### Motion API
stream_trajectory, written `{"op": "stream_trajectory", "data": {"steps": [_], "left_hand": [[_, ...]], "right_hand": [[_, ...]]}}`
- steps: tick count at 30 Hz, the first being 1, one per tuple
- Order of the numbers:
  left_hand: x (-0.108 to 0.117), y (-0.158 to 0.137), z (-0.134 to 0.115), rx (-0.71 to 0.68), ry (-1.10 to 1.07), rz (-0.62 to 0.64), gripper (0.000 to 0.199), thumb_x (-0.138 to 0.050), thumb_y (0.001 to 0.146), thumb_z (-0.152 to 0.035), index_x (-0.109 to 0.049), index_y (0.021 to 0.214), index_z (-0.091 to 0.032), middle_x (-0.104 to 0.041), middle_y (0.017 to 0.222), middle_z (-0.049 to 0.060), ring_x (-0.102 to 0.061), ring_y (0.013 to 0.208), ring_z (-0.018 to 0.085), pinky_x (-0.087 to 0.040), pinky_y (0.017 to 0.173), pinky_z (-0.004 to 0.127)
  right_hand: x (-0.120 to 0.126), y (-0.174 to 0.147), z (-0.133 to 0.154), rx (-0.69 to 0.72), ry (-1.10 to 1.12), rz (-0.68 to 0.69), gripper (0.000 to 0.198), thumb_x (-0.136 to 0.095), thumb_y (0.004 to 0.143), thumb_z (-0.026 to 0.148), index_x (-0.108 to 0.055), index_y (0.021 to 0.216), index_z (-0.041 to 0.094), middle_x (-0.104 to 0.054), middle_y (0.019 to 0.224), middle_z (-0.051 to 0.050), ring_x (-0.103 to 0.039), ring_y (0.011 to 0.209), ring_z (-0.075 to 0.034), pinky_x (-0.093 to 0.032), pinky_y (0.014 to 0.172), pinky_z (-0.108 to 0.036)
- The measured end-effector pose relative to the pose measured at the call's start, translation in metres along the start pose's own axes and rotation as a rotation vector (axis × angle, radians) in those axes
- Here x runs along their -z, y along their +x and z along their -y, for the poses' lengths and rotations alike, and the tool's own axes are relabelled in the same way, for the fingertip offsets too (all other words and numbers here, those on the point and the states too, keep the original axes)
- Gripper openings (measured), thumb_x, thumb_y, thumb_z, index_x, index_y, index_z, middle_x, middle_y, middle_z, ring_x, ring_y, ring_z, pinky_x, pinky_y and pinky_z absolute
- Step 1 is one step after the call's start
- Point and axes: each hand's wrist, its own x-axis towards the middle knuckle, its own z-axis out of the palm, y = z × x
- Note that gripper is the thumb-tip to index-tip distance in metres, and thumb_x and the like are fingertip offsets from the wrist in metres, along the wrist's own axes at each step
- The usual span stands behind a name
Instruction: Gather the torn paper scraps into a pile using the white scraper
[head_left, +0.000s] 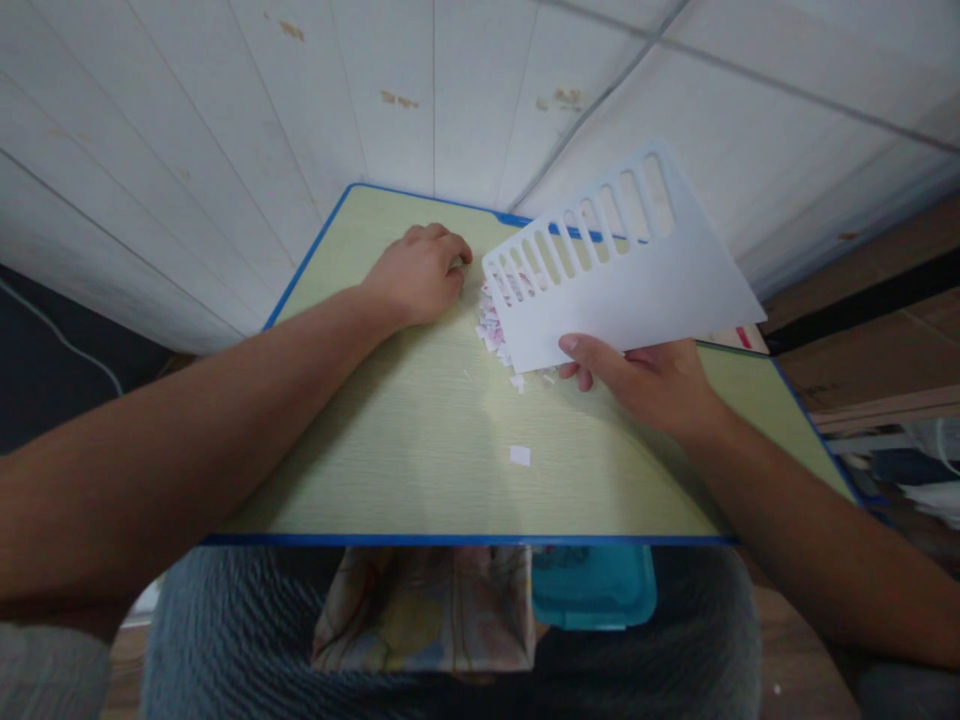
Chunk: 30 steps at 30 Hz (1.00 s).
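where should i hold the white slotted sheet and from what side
Best bet is the unbroken near edge of the white slotted sheet, coming from the right, thumb on top and fingers beneath, as the right hand holds it. Slots line the far edge, leaving narrow strips that would likely bend.

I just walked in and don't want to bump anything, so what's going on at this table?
A person's right hand holds a slotted white sheet at one edge, partly hiding a pile of small scraps on the tabletop. The left hand is beside the pile, fingers curled, with nothing visible in it. One pale scrap lies apart, nearer the person. Below the table's front edge are a patterned cloth and a turquoise container.
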Motion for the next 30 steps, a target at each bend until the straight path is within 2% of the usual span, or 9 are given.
{"op": "stream_trajectory", "data": {"steps": [4,9,12,16,20,25,30], "left_hand": [[-0.001,0.001,0.002,-0.022,0.002,0.001,0.042,-0.055,0.103,-0.024,-0.082,0.136,-0.024,-0.077,0.146,0.016,-0.067,0.142,0.04,-0.053,0.129,0.063],[-0.003,0.002,0.005,-0.031,-0.027,-0.025,0.041,-0.057,0.102,-0.025,-0.083,0.134,-0.03,-0.08,0.138,0.011,-0.067,0.142,0.038,-0.053,0.129,0.062],[0.0,0.001,0.0,-0.01,0.007,0.013,0.042,-0.053,0.106,-0.025,-0.081,0.137,-0.024,-0.077,0.146,0.014,-0.065,0.145,0.037,-0.052,0.131,0.059],[0.005,-0.001,-0.006,0.007,0.044,0.06,0.044,-0.05,0.109,-0.026,-0.079,0.141,-0.016,-0.074,0.152,0.019,-0.064,0.147,0.037,-0.051,0.132,0.058],[0.002,0.001,-0.002,-0.011,0.037,0.035,0.042,-0.051,0.106,-0.024,-0.08,0.137,-0.021,-0.075,0.149,0.017,-0.066,0.146,0.039,-0.052,0.13,0.061],[-0.007,0.003,0.007,-0.018,-0.002,-0.026,0.039,-0.054,0.105,-0.026,-0.081,0.132,-0.031,-0.078,0.14,0.011,-0.066,0.142,0.037,-0.053,0.129,0.06],[-0.007,0.002,0.006,-0.021,-0.007,-0.027,0.041,-0.053,0.104,-0.026,-0.082,0.133,-0.031,-0.079,0.14,0.012,-0.067,0.141,0.037,-0.053,0.129,0.061]], "right_hand": [[0.001,0.002,-0.004,0.003,-0.002,-0.001,0.036,-0.088,0.096,0.046,-0.072,0.07,0.027,-0.077,0.066,-0.005,-0.067,0.056,-0.02,-0.059,0.052,-0.034],[0.008,0.003,0.0,-0.014,-0.007,-0.047,0.035,-0.091,0.092,0.044,-0.071,0.069,0.026,-0.074,0.061,-0.003,-0.067,0.053,-0.02,-0.06,0.052,-0.034],[0.009,0.003,0.002,-0.025,0.016,0.004,0.036,-0.091,0.09,0.045,-0.07,0.069,0.026,-0.072,0.059,-0.002,-0.066,0.052,-0.021,-0.061,0.051,-0.035],[0.006,0.004,0.002,-0.007,0.038,0.08,0.041,-0.091,0.095,0.051,-0.07,0.07,0.026,-0.073,0.062,-0.004,-0.067,0.052,-0.021,-0.062,0.052,-0.036],[0.004,0.005,0.001,0.011,0.053,0.06,0.044,-0.09,0.098,0.05,-0.069,0.068,0.025,-0.073,0.062,-0.004,-0.067,0.052,-0.02,-0.061,0.052,-0.034],[0.002,0.005,-0.001,-0.024,0.086,0.063,0.037,-0.09,0.097,0.044,-0.073,0.07,0.025,-0.075,0.063,-0.005,-0.065,0.051,-0.018,-0.06,0.049,-0.033],[0.0,0.005,-0.003,-0.012,0.092,0.02,0.034,-0.089,0.096,0.04,-0.073,0.07,0.026,-0.075,0.063,-0.004,-0.065,0.05,-0.018,-0.058,0.049,-0.033]]}}
